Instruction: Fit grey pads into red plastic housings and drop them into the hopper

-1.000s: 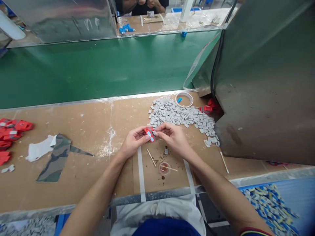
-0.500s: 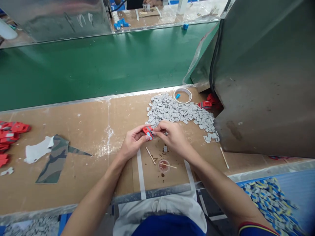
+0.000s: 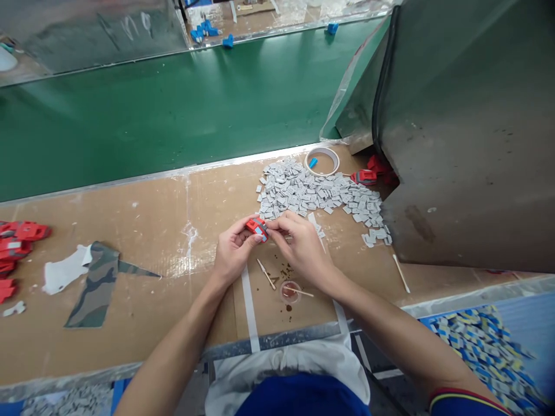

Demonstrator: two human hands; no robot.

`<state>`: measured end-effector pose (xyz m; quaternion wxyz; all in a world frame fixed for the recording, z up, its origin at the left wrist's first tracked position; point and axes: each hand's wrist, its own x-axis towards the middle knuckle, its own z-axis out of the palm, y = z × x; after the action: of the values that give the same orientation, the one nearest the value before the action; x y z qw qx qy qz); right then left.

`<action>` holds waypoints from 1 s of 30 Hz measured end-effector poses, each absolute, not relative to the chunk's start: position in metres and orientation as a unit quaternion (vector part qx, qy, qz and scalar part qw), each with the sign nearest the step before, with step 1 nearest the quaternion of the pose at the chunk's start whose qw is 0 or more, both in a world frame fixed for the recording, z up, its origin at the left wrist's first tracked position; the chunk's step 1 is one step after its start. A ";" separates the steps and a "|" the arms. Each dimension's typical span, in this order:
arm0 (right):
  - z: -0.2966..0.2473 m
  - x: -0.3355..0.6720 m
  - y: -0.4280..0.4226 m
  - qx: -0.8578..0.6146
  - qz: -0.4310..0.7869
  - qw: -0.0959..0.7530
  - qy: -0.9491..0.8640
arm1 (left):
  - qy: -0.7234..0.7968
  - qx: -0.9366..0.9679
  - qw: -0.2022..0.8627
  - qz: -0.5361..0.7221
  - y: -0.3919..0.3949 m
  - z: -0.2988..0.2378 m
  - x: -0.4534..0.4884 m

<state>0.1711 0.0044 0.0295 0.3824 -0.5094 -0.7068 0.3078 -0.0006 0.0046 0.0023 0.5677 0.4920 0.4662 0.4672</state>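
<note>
Over the cardboard-covered bench, my left hand [image 3: 234, 248] grips a small red plastic toy part [image 3: 256, 226] with grey and light blue patches, thumb on its near side. The fingers of my right hand [image 3: 299, 245] are pinched together against the part's right end. Whatever lies between those fingertips is too small and covered to make out. Just beyond both hands spreads a heap of small grey tiles [image 3: 295, 188]. Below them stands a little clear cup [image 3: 290, 292] of reddish-brown liquid with a stick across it, and a cotton swab [image 3: 266, 274] lies beside it.
A tape roll [image 3: 322, 162] sits by the tiles. Red parts [image 3: 19, 240] and camouflage cloth [image 3: 93, 283] lie left. A metal panel [image 3: 472, 144] blocks the right; a green conveyor belt [image 3: 165, 121] runs behind. A tray of blue-yellow-grey pieces [image 3: 481, 346] is lower right.
The view has shifted slightly, and the co-worker's hand at the top has left it. The red part has tilted a little in my left hand. My right hand now hides a loose grey tile.
</note>
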 end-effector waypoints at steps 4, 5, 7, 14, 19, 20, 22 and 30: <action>0.024 0.167 0.003 -0.495 0.341 0.401 -0.692 | 0.477 0.500 0.550 0.469 0.002 0.002 0.002; 0.022 0.166 0.003 -0.492 0.356 0.408 -0.682 | 0.479 0.503 0.545 0.470 0.002 0.002 0.002; 0.019 0.164 0.004 -0.486 0.394 0.419 -0.658 | 0.481 0.510 0.534 0.473 0.001 0.001 0.002; 0.022 0.168 0.010 -0.453 0.429 0.427 -0.654 | 0.460 0.544 0.523 0.467 -0.005 0.004 -0.004; 0.019 0.169 0.014 -0.449 0.468 0.440 -0.621 | 0.438 0.539 0.540 0.476 -0.003 0.007 -0.005; 0.018 0.169 0.015 -0.447 0.474 0.442 -0.617 | 0.439 0.536 0.542 0.476 -0.002 0.006 -0.005; 0.017 0.168 0.016 -0.446 0.481 0.440 -0.613 | 0.443 0.532 0.546 0.471 -0.001 0.005 -0.005; 0.013 0.169 0.018 -0.444 0.473 0.405 -0.645 | 0.467 0.569 0.523 0.429 -0.004 -0.001 -0.010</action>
<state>0.1693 0.0180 0.0134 0.4050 -0.4438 -0.6446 0.4727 -0.0103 -0.0037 -0.0013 0.5233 0.5692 0.4668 0.4293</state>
